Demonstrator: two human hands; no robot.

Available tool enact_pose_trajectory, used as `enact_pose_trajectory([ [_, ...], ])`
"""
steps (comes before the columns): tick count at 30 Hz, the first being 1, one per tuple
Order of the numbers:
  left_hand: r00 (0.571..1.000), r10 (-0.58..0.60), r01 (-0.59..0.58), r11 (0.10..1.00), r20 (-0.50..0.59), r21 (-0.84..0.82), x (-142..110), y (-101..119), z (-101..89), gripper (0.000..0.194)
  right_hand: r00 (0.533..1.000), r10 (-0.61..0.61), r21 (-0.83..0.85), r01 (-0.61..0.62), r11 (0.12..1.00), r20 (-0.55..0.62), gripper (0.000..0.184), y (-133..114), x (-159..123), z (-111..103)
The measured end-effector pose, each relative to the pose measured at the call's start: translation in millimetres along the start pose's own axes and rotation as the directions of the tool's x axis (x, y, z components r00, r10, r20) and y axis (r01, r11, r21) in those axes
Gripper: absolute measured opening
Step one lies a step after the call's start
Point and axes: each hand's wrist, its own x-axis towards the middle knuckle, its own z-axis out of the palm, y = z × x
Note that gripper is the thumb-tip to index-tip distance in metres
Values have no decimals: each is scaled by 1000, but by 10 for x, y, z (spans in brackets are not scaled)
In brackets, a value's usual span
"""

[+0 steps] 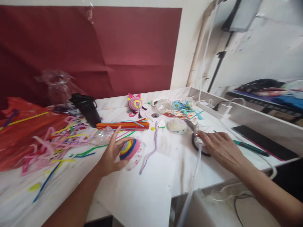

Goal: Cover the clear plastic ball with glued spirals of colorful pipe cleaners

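Observation:
My left hand point(113, 156) curls around a clear plastic dome point(137, 159), its thumb and fingers at the sides. Coiled chenille stems point(130, 148) in yellow, blue and pink cover part of the dome. A purple chenille stem point(155, 138) lies just right of it. On the right, my right hand point(216, 143) is closed over what looks like a white glue gun point(198, 138) with a small red light; my fingers partly hide it. A pale translucent stick or cord point(189, 197) trails from it towards me. Black-handled scissors point(194, 146) lie under that hand.
Orange chenille stems point(123, 125) lie bundled beside a black bottle point(86, 108). Loose pink strips point(47, 142) and red plastic point(23, 126) cover the left. A pink eared ornament point(135, 102) stands behind. Green-handled pliers point(252, 147) and a phone point(265, 142) lie right.

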Motion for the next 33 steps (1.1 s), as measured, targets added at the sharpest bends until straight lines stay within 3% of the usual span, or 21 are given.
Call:
enact_pose_trajectory([
  [2, 1000, -14, 14, 999, 5, -30, 6, 20, 32, 132, 998, -47, -16, 48, 999, 49, 37, -2, -18, 33],
  [4, 999, -37, 37, 999, 1, -33, 10, 43, 52, 139, 999, 0, -19, 1, 1000, 51, 35, -17, -14, 52],
  [7, 997, -71, 72, 997, 17, -21, 11, 75, 67, 145, 987, 63, 92, -77, 993, 148, 35, -21, 18, 69],
  [14, 996, -88, 89, 996, 31, -12, 9, 134, 100, 148, 949, 87, 219, -158, 963, 304, 49, 151, -67, 224],
  [18, 995, -96, 96, 995, 19, 11, 11, 128, 92, 148, 965, 139, 217, -188, 958, 224, 45, 131, -111, 268],
  [21, 995, -100, 99, 995, 8, 13, 12, 84, 62, 146, 982, 151, 198, -171, 965, 112, 40, -34, -7, 124],
  [24, 996, -73, 73, 997, -46, 9, 15, 30, 21, 143, 999, 49, 345, -50, 937, 13, 35, -283, 211, -117],
  [26, 994, -69, 70, 997, -82, 15, 29, -3, -19, 138, 996, -58, 477, 81, 875, -64, 29, -455, 394, -231],
  [30, 994, -59, 59, 998, -95, -1, 81, -45, -105, 126, 974, -228, 667, 169, 726, 2, 28, -745, 755, -288],
  [33, 993, -53, 54, 999, -110, 4, 98, -51, -135, 124, 936, -344, 710, 191, 678, 77, 23, -950, 973, -302],
])
